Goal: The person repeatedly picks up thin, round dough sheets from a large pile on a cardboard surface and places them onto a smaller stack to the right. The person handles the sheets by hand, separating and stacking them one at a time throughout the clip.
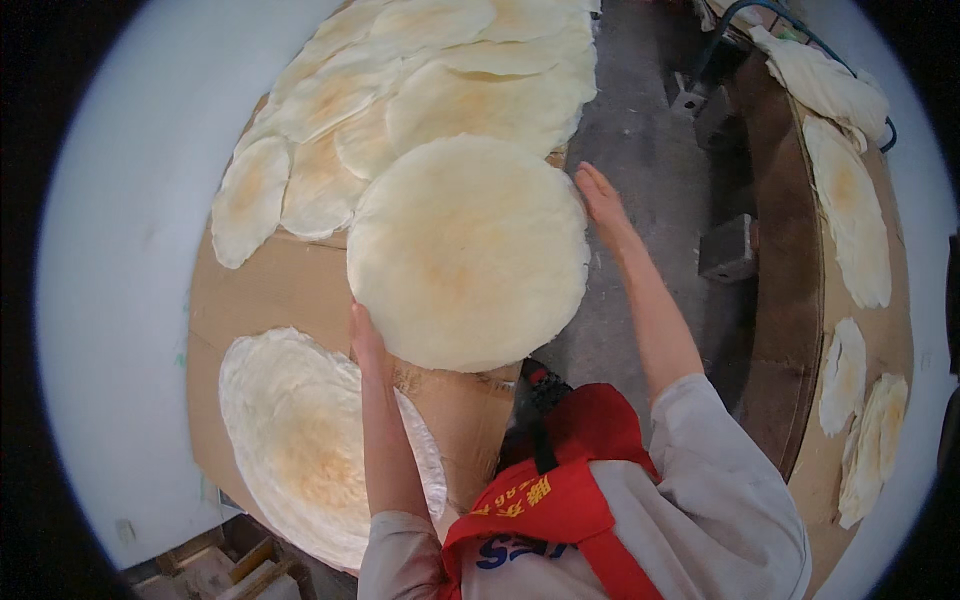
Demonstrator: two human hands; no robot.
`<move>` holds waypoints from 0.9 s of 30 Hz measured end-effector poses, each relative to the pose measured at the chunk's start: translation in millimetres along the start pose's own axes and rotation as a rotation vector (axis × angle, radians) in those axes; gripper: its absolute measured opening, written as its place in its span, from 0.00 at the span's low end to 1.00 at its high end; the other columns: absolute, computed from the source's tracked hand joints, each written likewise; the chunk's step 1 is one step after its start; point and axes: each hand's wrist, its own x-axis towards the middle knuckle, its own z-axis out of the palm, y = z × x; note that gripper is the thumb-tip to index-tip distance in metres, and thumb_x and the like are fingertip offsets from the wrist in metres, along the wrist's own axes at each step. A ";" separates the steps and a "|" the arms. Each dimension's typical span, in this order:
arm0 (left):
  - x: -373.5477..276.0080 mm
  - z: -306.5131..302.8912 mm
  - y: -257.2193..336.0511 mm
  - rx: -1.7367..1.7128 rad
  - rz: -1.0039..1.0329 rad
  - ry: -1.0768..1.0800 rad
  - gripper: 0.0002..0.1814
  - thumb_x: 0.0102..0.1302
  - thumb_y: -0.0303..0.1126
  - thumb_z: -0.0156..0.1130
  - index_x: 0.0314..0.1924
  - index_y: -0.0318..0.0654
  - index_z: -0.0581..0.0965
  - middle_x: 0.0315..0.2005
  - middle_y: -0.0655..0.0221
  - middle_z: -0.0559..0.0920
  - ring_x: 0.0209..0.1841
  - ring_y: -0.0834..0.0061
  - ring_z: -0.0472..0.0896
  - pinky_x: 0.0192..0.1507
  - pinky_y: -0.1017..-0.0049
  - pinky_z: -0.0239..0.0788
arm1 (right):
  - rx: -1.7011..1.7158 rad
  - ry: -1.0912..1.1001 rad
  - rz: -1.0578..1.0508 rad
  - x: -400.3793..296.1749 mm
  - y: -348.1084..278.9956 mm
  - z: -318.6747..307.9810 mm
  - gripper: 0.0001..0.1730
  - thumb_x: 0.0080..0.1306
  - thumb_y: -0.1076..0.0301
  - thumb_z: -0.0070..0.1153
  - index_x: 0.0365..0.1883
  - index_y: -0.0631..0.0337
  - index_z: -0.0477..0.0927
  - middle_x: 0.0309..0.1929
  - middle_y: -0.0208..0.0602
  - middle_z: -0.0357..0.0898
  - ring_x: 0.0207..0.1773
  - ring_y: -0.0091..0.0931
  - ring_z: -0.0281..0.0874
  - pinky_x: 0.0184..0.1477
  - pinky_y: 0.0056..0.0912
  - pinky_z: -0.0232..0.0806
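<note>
In front of me is a large, round, thin flatbread (469, 255), pale with a light brown middle. It reaches past the right edge of the cardboard-covered table, above the floor. My left hand (367, 337) holds its lower left rim, with the fingers partly hidden. At the upper right rim is my right hand (600, 201), its fingers straight along the edge. Beneath my left forearm lies a stack of round flatbreads (300, 435) with browned centres. Beyond the held piece, many overlapping flatbreads (480, 97) cover the far part of the table.
Brown cardboard (262, 292) covers the table, which runs along a white wall (120, 300). To the right is a dark floor (630, 112). A second cardboard-topped table (832, 465) carries more flatbreads (847, 210) and a white cloth (825, 82). Wooden pieces (247, 562) lie at lower left.
</note>
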 end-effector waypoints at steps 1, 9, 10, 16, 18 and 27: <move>9.9 -8.7 -7.3 0.079 -0.040 0.028 0.24 0.67 0.45 0.39 0.54 0.36 0.66 0.45 0.65 0.73 0.49 0.69 0.71 0.50 0.68 0.64 | -0.175 -0.028 -0.011 5.5 5.8 12.7 0.30 0.61 0.56 0.48 0.60 0.59 0.62 0.59 0.43 0.64 0.60 0.32 0.62 0.58 0.31 0.55; -45.8 -64.6 -14.6 0.111 0.011 0.037 0.27 0.65 0.43 0.47 0.58 0.31 0.62 0.53 0.60 0.68 0.55 0.70 0.67 0.56 0.70 0.58 | -0.957 -0.057 -0.491 5.3 -14.1 28.5 0.30 0.57 0.59 0.52 0.56 0.61 0.65 0.56 0.50 0.65 0.59 0.40 0.62 0.59 0.40 0.56; -72.8 -71.7 -1.4 0.244 0.052 0.064 0.28 0.65 0.42 0.48 0.59 0.30 0.61 0.55 0.60 0.67 0.56 0.70 0.66 0.57 0.71 0.56 | -0.910 0.069 -0.504 -7.2 -33.7 40.2 0.27 0.58 0.61 0.52 0.54 0.63 0.67 0.55 0.47 0.67 0.58 0.36 0.64 0.58 0.38 0.57; -313.4 -235.1 -12.1 0.185 0.044 0.950 0.17 0.62 0.34 0.53 0.49 0.35 0.71 0.42 0.67 0.75 0.44 0.78 0.72 0.45 0.76 0.65 | -0.578 -0.603 -0.601 -182.8 -72.5 170.9 0.19 0.60 0.69 0.50 0.51 0.61 0.71 0.50 0.40 0.72 0.53 0.32 0.69 0.55 0.34 0.59; -371.1 -266.8 -51.4 0.186 -0.110 1.173 0.17 0.62 0.37 0.54 0.48 0.35 0.70 0.39 0.67 0.76 0.40 0.79 0.74 0.38 0.76 0.68 | -0.617 -0.943 -0.659 -238.3 -24.7 205.0 0.20 0.59 0.71 0.50 0.51 0.64 0.70 0.50 0.45 0.71 0.52 0.37 0.69 0.56 0.34 0.59; -347.5 -258.8 -27.6 -0.294 -0.257 0.803 0.10 0.60 0.34 0.55 0.30 0.33 0.72 0.18 0.70 0.74 0.17 0.80 0.72 0.20 0.82 0.64 | -0.841 -1.706 -0.921 -433.2 64.1 261.7 0.41 0.51 0.60 0.60 0.62 0.57 0.55 0.64 0.43 0.52 0.67 0.41 0.47 0.64 0.44 0.46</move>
